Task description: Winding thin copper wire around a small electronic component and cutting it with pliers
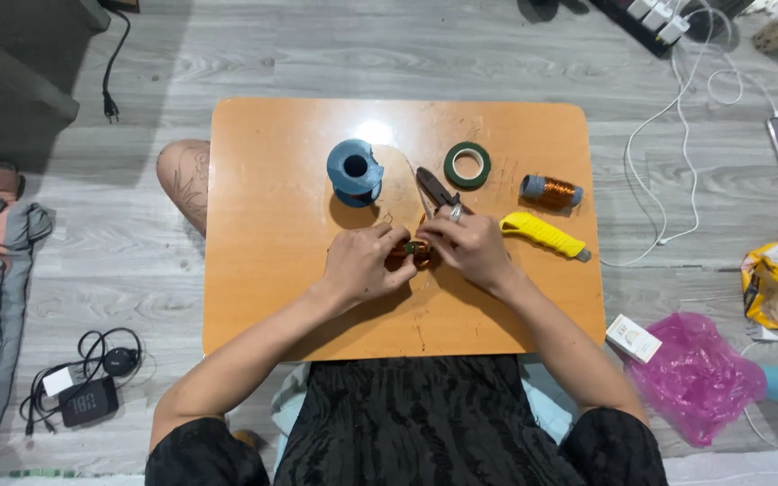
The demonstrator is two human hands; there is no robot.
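Grey floor, low orange table (263, 297) | left hand (362, 265) and right hand (470, 247) curled, fingertips meeting on small copper piece (414, 252) at table centre | pliers (434, 189) just above hands; blue spool (354, 171), green tape (467, 166), copper reel (551, 192), yellow knife (542, 236) nearby

Small orange-green piece (414, 251), pinched between both hands, above table centre

Even overhead light, bright glare spot on the orange table (263, 297) near its far edge, soft shadows under objects, sharp centre, slight wide-angle bending at edges
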